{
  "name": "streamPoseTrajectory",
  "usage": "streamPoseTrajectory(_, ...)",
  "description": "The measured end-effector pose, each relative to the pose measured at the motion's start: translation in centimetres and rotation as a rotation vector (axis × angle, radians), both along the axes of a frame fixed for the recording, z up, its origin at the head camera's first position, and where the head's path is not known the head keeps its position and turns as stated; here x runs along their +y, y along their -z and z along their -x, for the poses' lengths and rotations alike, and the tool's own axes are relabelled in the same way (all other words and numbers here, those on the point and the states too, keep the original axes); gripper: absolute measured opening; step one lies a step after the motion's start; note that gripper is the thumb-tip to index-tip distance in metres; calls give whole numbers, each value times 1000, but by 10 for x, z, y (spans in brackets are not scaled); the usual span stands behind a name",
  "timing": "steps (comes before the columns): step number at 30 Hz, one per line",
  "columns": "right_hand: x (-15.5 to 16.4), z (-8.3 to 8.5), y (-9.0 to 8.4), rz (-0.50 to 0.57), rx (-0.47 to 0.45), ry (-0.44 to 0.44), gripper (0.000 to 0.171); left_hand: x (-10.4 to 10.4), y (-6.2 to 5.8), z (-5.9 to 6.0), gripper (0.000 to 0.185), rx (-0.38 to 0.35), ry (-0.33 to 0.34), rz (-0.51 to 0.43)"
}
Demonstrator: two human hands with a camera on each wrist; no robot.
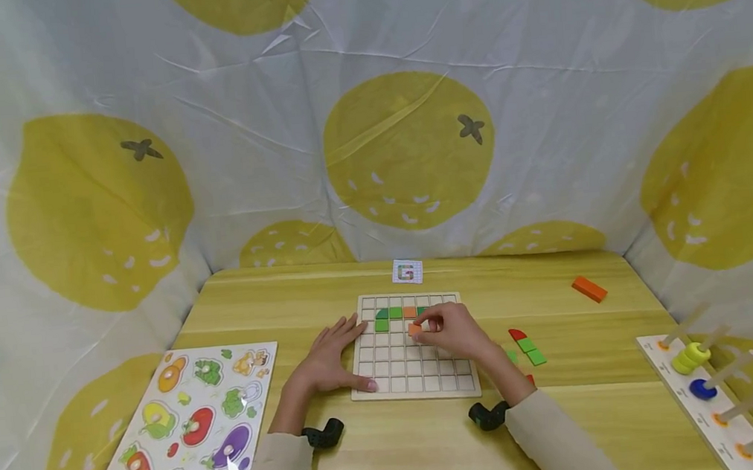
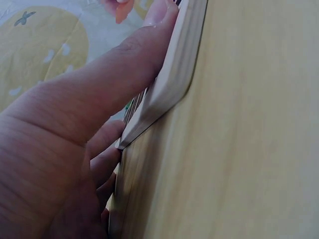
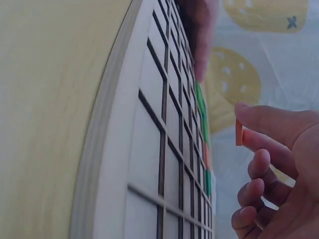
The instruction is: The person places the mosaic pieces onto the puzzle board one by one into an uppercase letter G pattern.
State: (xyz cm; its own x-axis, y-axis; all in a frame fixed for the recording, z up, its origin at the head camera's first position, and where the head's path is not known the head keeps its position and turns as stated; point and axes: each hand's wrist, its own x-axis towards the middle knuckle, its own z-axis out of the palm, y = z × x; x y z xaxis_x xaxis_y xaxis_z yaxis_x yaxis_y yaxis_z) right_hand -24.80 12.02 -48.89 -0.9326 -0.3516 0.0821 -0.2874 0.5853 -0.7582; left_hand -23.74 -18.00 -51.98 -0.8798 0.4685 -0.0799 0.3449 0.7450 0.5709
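A pale wooden grid board (image 1: 406,390) lies in front of me. My left hand (image 1: 330,362) rests along its left edge, fingers spread, thumb on the near left corner; the left wrist view shows that thumb (image 2: 124,64) lying over the rim. Between thumb and forefinger, my right hand (image 1: 457,331) pinches an orange square tile (image 1: 415,329) over the upper part of the grid. In the right wrist view this orange tile (image 3: 239,134) is held edge-on, off the board. Set in the grid are a green rounded tile (image 1: 382,313), green squares (image 1: 381,326) and another orange square (image 1: 409,312).
Loose red and green tiles (image 1: 526,344) lie right of the board, some partly behind my right forearm. A letter G card (image 1: 407,271) lies beyond it. An orange block (image 1: 589,289) is at back right, a vegetable puzzle (image 1: 262,357) left, a peg stand (image 1: 682,395) right.
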Motion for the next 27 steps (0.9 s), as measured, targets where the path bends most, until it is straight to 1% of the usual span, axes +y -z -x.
streamPoseTrajectory(6,-20,5,6,2,-19,-3,17,0,0,1,122,-1,-2,0)
streamPoseTrajectory(10,-32,9,12,0,-13,-9,17,-1,0,1,122,-2,0,4)
streamPoseTrajectory(13,-41,11,15,-12,-6,-15,17,-1,-1,1,121,-3,3,7)
streamPoseTrajectory(16,-50,12,16,-27,-19,-14,18,0,-1,1,120,-3,8,7)
streamPoseTrajectory(21,-57,13,17,-54,-37,-7,20,1,-2,0,120,-8,9,-5)
streamPoseTrajectory(27,-62,14,19,-80,-7,-3,22,0,-3,-1,120,-4,5,2)
